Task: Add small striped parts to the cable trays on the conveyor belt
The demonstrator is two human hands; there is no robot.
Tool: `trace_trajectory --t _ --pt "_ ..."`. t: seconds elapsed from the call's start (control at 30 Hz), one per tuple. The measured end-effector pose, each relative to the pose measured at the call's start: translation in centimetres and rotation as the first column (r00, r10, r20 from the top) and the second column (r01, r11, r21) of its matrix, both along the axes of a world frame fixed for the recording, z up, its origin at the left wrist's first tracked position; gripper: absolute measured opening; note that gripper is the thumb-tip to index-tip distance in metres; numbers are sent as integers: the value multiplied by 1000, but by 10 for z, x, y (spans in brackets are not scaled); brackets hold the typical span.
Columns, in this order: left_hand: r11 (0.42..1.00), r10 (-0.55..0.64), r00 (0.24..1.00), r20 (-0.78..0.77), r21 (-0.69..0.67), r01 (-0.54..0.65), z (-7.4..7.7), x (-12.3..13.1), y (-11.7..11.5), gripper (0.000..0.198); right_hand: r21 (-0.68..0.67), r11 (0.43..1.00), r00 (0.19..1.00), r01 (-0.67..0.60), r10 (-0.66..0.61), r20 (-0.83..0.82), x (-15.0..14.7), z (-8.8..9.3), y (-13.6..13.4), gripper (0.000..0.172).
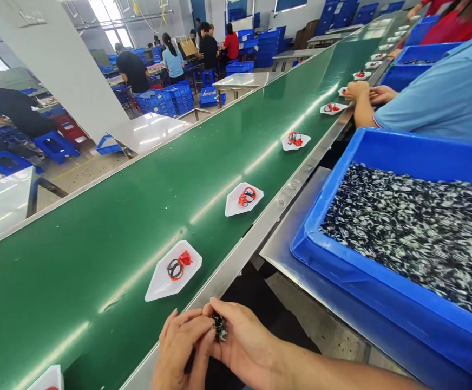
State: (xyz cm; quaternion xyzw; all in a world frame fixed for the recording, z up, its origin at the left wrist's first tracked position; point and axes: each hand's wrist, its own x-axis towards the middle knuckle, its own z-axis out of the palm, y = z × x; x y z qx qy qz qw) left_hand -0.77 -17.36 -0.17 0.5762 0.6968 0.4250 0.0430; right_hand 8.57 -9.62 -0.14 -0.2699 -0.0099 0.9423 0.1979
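Note:
At the near edge of the belt, my two hands meet over a small clump of black and silvery pieces (220, 328). My right hand (246, 333) curls around the clump, thumb and fingers closed. The fingertips of my left hand (183, 344) are pinched together against the clump's left side; what lies between them is hidden. Just beyond, a white pointed tray (158, 284) rests on the green belt, carrying a red piece (185, 258) and black and red loops (175, 268).
More white trays (231, 205) with red and black items line the green conveyor belt (138, 211). At right, a blue bin (313, 233) full of small black and silvery pieces (414, 233) stands on a metal table (276, 252). A co-worker's hands (361, 93) are farther up the belt.

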Motion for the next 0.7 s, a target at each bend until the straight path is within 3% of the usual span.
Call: trace_trajectory --t 0.07,0.17,0.3,0.37,0.43,0.53,0.7 --pt "998 61 961 269 -16 -59 4 4 -1 17 17 1000 1000 -4 4 1 -1 0 -1 25" --pt "983 181 771 610 -103 -150 8 10 -2 26 52 999 1000 -14 13 21 -2 3 0 22" --pt "939 338 436 834 -269 -212 13 6 -2 36 103 993 998 -55 53 26 -1 6 2 24" --pt "944 307 259 916 -258 -205 16 -1 -2 34 131 987 996 -88 87 17 0 7 2 27" --pt "956 244 137 960 -213 -203 18 -9 -3 29 140 984 994 -107 105 22 0 6 3 28" --pt "950 230 66 971 -209 -230 15 -21 -9 29 134 984 993 -114 109 44 1 4 2 26" --pt "914 295 10 956 -279 -295 5 -30 -21 34 144 983 993 -117 113 37 2 4 1 25"
